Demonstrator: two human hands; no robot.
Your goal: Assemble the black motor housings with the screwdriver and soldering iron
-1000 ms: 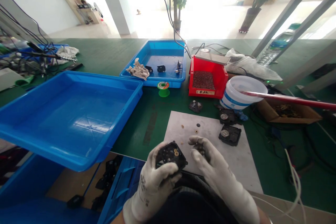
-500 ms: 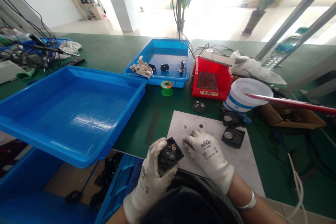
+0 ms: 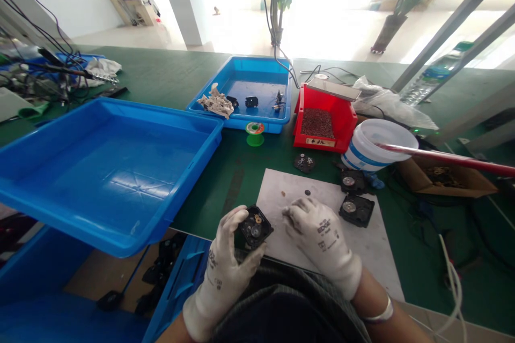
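Note:
My left hand [image 3: 232, 262] wears a white glove and grips a square black housing [image 3: 256, 226] with small brass-coloured gears inside, tilted up toward me. My right hand [image 3: 322, 238], gloved too, rests over a white sheet [image 3: 277, 187] with its fingers curled together; whatever lies between the fingertips is hidden. On the sheet's right part are a black housing [image 3: 357, 210] and another [image 3: 353, 182] just behind it. A small dark disc [image 3: 308, 193] lies beyond my right fingers. Behind the sheet sits a black plate with small gears [image 3: 304, 163].
A big blue tray [image 3: 132, 166] is at the left, above a blue bin [image 3: 44, 311] with black parts. Farther back are a second blue tray [image 3: 257, 124], a green spool [image 3: 255, 135] and a red bin [image 3: 322, 143]. A white bucket [image 3: 374, 144] holding a red rod stands right.
My left hand has moved slightly left with the black housing. My right hand has shifted a little to the right, so the gap between the hands is wider.

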